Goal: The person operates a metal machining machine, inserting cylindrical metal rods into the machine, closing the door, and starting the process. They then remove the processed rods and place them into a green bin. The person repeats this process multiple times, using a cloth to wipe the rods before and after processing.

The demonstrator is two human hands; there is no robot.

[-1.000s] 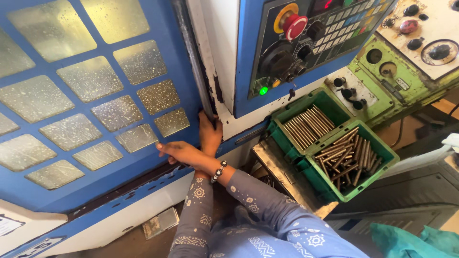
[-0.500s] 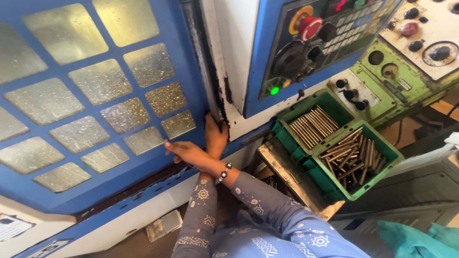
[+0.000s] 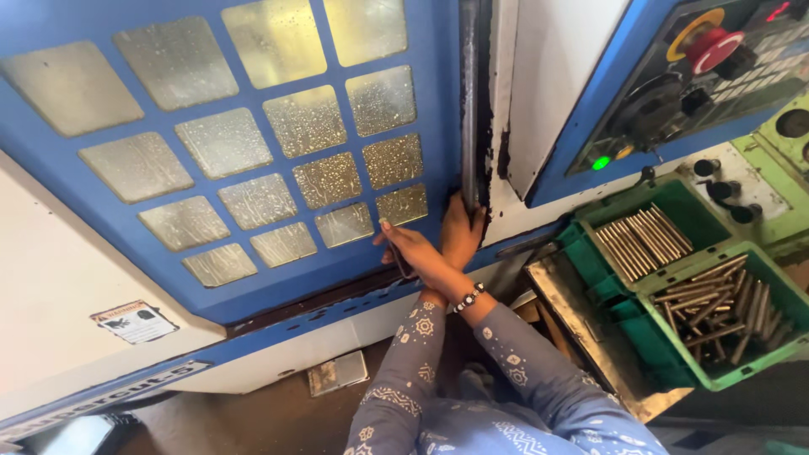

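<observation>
My arms are crossed at the wrists in front of a blue machine door (image 3: 253,278) with several wet glass panes. My left hand (image 3: 462,229) reaches up and grips the vertical metal handle bar (image 3: 468,126) at the door's right edge. My right hand (image 3: 411,249), with a beaded bracelet on its wrist, rests against the door's lower right corner with the fingers pointing left. A thin dark curved piece shows under its fingers; whether the hand holds it is unclear.
To the right, two green bins (image 3: 763,358) hold several metal rods. Above them is a control panel (image 3: 674,93) with a red round button and a lit green lamp. A rusty metal tray (image 3: 581,329) lies beside the bins. A white machine panel (image 3: 59,286) is at the left.
The view has moved closer and the door edge now sits further right in the picture. Both hands stay crossed at the door's lower right corner.
</observation>
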